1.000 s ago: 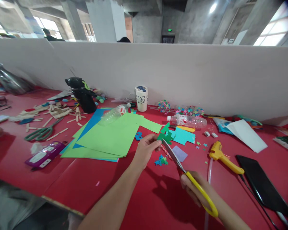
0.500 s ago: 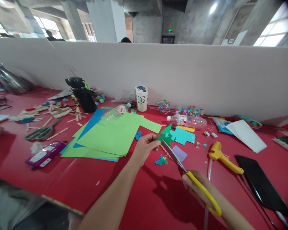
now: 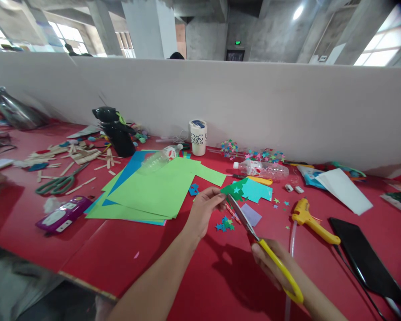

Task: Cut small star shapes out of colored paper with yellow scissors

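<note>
Between the thumb and fingers of my left hand (image 3: 205, 208) is pinched a piece of dark green paper (image 3: 241, 186). My right hand (image 3: 270, 263) grips yellow-handled scissors (image 3: 245, 221), whose blade tips touch the green paper's near edge. Below the paper lies a small pile of blue and green paper stars (image 3: 225, 224). A light purple paper square (image 3: 251, 216) sits under the blades, and a cut turquoise sheet (image 3: 258, 190) lies just behind. Small blue paper scraps (image 3: 194, 189) rest left of my left fingers.
Green sheets (image 3: 150, 189) and a plastic bottle (image 3: 162, 159) lie to the left. On the right are a yellow glue gun (image 3: 312, 221), a black phone-like slab (image 3: 361, 254) and another bottle (image 3: 261, 169). A black flask (image 3: 115, 132) and a white cup (image 3: 198, 138) stand behind.
The green paper has turned in my left fingers, its pointed part swinging from upward to the right. The scissor blades have shifted slightly and sit closer together.
</note>
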The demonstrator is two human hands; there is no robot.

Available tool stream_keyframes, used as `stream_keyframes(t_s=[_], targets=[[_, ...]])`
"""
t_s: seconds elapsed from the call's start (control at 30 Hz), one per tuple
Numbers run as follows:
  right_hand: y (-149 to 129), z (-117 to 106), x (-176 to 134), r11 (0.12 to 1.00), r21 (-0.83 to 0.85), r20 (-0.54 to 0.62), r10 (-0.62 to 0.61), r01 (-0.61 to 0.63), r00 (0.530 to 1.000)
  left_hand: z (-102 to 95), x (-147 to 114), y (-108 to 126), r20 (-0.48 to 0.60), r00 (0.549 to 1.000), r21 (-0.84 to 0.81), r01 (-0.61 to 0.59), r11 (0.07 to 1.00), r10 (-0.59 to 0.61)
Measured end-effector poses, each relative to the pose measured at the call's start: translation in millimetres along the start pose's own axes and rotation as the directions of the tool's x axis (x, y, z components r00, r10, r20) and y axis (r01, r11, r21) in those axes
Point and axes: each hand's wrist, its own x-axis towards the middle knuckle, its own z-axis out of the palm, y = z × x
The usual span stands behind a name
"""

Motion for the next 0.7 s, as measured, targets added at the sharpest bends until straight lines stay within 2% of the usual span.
stream_keyframes(t_s=[0.1,0.23,0.33,0.7], targets=[[-2.6,-2.4,-0.7,0.999,-0.028,0.006,0.019,-0.019,1.000,-0.5,-0.3,2.5,-0.029,0.999,0.050,-0.016,0.999,0.017],[-5.0,-5.5,-1.5,0.997,-0.069,0.021,0.022,-0.020,1.000,-1.1,0.4,3.4,-0.076,0.994,0.197,-0.063,0.978,0.079],[-3.4,-7.6,-1.2,0.997,-0.079,0.027,0.017,-0.015,0.999,-2.7,1.8,2.9,-0.063,0.992,0.269,-0.087,0.959,0.108],[-2.5,-13.7,-3.5,0.984,-0.158,0.085,-0.066,0.079,0.994,-10.1,2.9,11.3,0.021,0.999,0.287,-0.037,0.957,0.032]])
